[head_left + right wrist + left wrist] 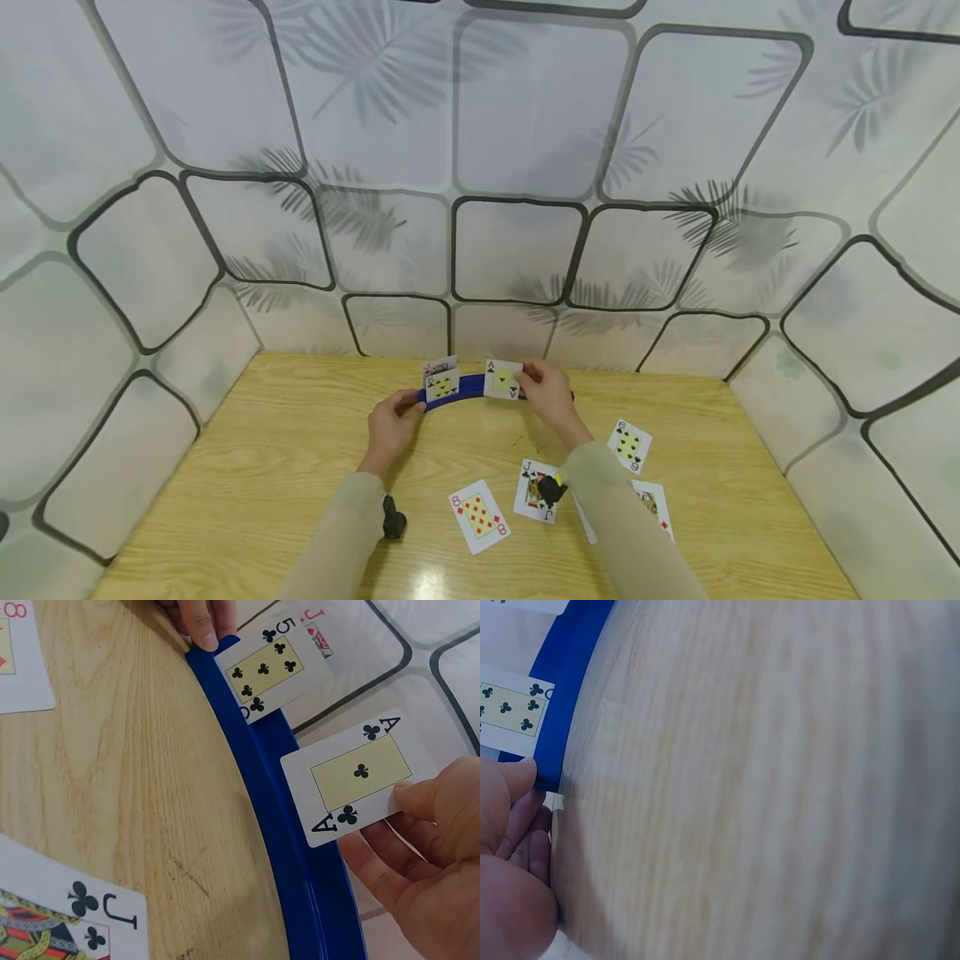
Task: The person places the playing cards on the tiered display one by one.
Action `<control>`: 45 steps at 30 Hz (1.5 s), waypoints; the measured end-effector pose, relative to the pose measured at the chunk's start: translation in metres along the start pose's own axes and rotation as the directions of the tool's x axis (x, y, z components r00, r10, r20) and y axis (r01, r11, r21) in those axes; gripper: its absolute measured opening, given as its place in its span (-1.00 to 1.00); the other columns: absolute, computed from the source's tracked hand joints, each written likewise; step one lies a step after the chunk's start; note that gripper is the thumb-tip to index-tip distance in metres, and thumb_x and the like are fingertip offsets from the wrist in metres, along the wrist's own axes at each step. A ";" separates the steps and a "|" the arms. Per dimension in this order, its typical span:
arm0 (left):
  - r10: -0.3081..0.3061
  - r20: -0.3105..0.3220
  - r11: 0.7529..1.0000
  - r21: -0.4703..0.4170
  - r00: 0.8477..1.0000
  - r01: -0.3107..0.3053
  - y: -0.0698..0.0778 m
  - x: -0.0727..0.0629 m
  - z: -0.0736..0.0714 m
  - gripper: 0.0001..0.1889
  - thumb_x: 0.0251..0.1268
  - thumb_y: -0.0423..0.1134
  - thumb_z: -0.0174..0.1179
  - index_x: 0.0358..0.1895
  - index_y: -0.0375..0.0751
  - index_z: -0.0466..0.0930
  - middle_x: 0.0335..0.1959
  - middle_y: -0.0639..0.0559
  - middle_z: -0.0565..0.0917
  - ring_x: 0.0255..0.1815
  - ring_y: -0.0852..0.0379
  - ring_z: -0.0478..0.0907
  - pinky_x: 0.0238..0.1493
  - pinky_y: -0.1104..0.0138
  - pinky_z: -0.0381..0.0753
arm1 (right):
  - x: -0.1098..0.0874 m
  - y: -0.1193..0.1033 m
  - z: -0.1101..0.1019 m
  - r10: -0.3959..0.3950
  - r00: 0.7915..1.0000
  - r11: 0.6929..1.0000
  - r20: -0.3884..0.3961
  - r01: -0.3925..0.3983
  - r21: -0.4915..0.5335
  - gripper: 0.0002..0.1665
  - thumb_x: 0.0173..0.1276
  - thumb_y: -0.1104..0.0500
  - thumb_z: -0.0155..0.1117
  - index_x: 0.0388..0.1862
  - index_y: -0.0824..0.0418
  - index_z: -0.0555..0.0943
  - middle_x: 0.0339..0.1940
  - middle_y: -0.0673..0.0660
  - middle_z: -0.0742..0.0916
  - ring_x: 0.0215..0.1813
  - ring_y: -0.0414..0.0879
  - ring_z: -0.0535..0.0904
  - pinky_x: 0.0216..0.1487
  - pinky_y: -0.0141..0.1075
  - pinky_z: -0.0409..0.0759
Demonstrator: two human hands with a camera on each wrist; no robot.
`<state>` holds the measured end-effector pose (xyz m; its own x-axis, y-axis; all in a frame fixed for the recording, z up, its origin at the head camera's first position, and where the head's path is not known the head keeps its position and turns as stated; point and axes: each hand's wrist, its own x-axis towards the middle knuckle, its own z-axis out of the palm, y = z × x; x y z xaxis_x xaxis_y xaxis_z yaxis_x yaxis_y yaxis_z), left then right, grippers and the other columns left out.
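I'm following from my end on the remote feed, and the right hand (550, 392) has the ace of clubs (360, 776) pinched — thumb on the face near its right-hand edge, other fingers behind. The card extends leftward from that pinch, face toward the wearer, its lower edge against the curved blue card holder (471, 386); whether it sits in the slot, I can't tell. Over to the left hand (393, 425): thumb and fingers clamped on the holder's left end, just beside the five of clubs (262, 671), which stands in it with a red jack (322, 641) peeking out behind. Down on the table (300, 467), nearer me, I've got the eight of diamonds (480, 517) and the jack of clubs (528, 500) face up — and a red-suited face card (658, 507) partly hidden by the right sleeve (618, 508).
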<state>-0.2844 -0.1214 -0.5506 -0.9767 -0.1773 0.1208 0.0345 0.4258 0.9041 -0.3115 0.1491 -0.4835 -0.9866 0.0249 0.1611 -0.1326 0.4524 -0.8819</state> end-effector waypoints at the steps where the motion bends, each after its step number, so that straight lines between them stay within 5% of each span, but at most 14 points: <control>1: -0.005 0.000 1.000 -0.002 1.000 0.005 0.000 0.000 0.000 -0.70 0.48 -0.34 0.31 0.19 -0.32 0.71 0.09 -0.26 0.78 0.12 -0.17 0.70 0.25 -0.03 0.65 | 0.001 -0.001 0.001 -0.009 1.000 1.000 -0.001 0.009 0.003 -0.77 0.50 0.32 0.32 0.07 0.39 0.70 -0.07 0.34 0.78 -0.12 0.08 0.76 -0.09 -0.22 0.81; 14: 0.000 -0.008 1.000 0.002 1.000 0.000 0.001 0.000 0.000 -0.72 0.48 -0.34 0.31 0.16 -0.32 0.72 0.06 -0.25 0.79 0.09 -0.17 0.71 0.21 -0.03 0.66 | 0.009 -0.013 0.011 -0.076 0.997 0.995 0.018 0.077 -0.064 -0.78 0.54 0.27 0.30 0.07 0.30 0.73 -0.04 0.28 0.80 -0.08 0.11 0.75 -0.14 -0.15 0.77; 21: -0.011 -0.002 1.000 -0.001 1.000 0.011 0.000 0.000 -0.001 -0.71 0.48 -0.33 0.31 0.18 -0.31 0.72 0.07 -0.25 0.79 0.11 -0.16 0.70 0.23 -0.03 0.65 | 0.013 -0.011 0.015 -0.140 0.990 0.985 0.031 0.142 -0.094 -0.77 0.54 0.25 0.32 0.08 0.30 0.73 -0.02 0.27 0.80 0.02 0.15 0.72 0.04 0.01 0.74; 28: -0.012 -0.002 1.000 -0.013 1.000 0.012 0.001 0.000 0.000 -0.69 0.48 -0.32 0.31 0.20 -0.32 0.71 0.09 -0.25 0.78 0.12 -0.16 0.70 0.23 -0.03 0.65 | 0.018 -0.013 0.018 -0.144 0.989 0.983 0.030 0.147 -0.111 -0.68 0.54 0.22 0.33 0.18 0.34 0.71 0.05 0.29 0.80 0.14 0.20 0.70 0.22 0.08 0.68; 45: -0.012 -0.004 1.000 -0.019 1.000 0.012 -0.001 0.001 -0.001 -0.70 0.47 -0.32 0.33 0.18 -0.32 0.72 0.10 -0.26 0.78 0.13 -0.16 0.70 0.24 -0.03 0.66 | 0.025 -0.018 0.024 -0.154 0.986 0.979 0.060 0.161 -0.122 -0.67 0.56 0.21 0.31 0.20 0.33 0.70 0.03 0.27 0.80 0.12 0.17 0.70 0.16 0.05 0.71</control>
<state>-0.2856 -0.1230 -0.5514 -0.9763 -0.1856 0.1113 0.0268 0.4069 0.9131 -0.3363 0.1200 -0.4737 -0.9583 -0.0986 0.2683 -0.2767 0.5558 -0.7839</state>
